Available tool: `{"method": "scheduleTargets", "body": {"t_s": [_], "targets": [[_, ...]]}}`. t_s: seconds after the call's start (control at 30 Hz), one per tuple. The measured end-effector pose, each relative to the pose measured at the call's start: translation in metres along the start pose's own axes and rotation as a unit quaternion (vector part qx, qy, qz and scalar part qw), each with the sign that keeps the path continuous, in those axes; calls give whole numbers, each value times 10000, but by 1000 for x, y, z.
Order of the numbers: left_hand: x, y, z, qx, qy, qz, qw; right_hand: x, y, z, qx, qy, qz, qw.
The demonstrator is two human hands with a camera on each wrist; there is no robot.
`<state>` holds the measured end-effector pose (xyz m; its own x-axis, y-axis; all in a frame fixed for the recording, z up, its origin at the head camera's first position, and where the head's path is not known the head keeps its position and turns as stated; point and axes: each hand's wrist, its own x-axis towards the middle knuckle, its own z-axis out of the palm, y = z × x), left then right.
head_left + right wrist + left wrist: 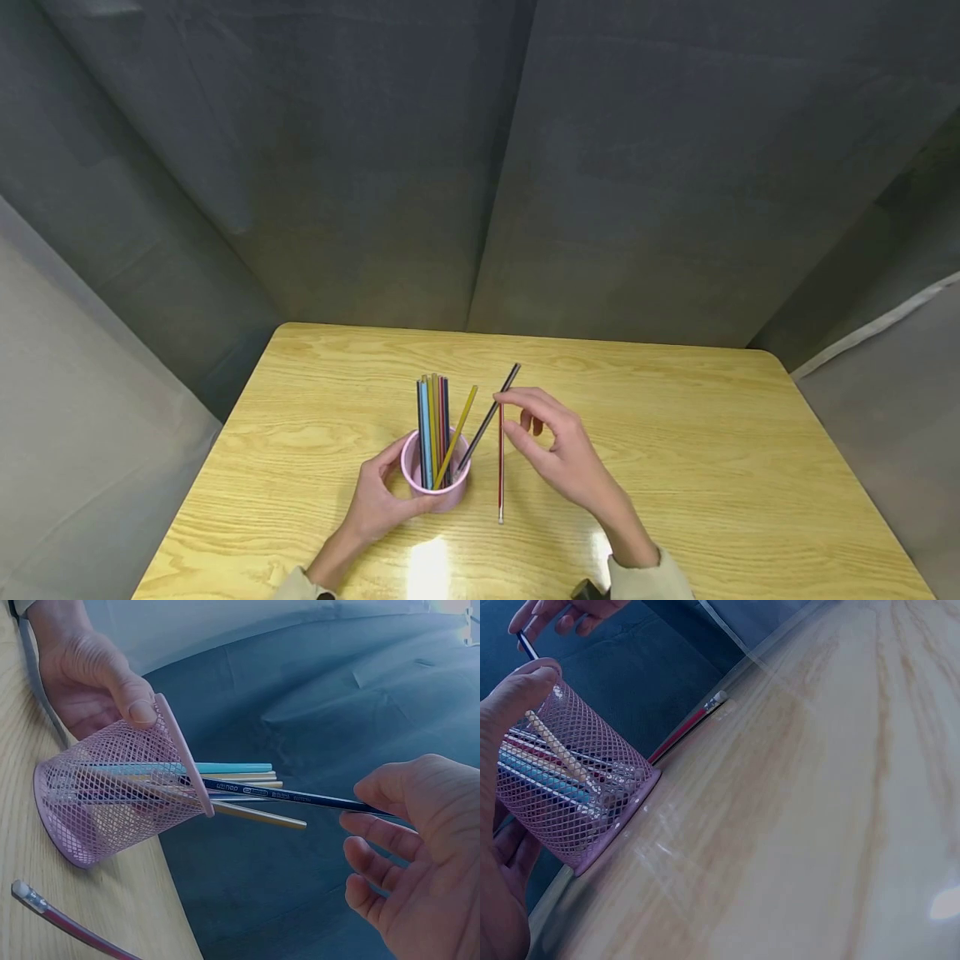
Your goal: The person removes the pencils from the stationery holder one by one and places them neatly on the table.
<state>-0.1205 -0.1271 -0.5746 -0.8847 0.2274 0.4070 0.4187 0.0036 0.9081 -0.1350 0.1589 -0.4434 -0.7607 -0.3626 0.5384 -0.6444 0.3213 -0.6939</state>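
A pink mesh pencil cup (448,502) stands on the table, and my left hand (377,502) grips its side with the thumb along the rim. Several pencils stand in it, among them a light blue pencil (232,767) and a yellow pencil (467,408) tilted to the right. One dark pencil (480,433) leans farther out over the right rim. Around its upper part is my right hand (558,450), index fingertip against it, thumb a little apart, other fingers loosely bent. A red pencil (501,475) with a white eraser lies to the right of the cup.
The wooden table (712,467) has a light, grained top and rounded far corners. Grey curtains (375,167) hang behind it and at both sides. A bright reflection shows on the tabletop near the front.
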Motion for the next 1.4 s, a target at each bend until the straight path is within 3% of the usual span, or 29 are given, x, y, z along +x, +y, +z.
{"method": "scheduleTargets", "body": {"t_s": [1.4], "targets": [[0,1,0,-83,-18,-74,9999,2,-6,-18,113,639,-331,9973]]}}
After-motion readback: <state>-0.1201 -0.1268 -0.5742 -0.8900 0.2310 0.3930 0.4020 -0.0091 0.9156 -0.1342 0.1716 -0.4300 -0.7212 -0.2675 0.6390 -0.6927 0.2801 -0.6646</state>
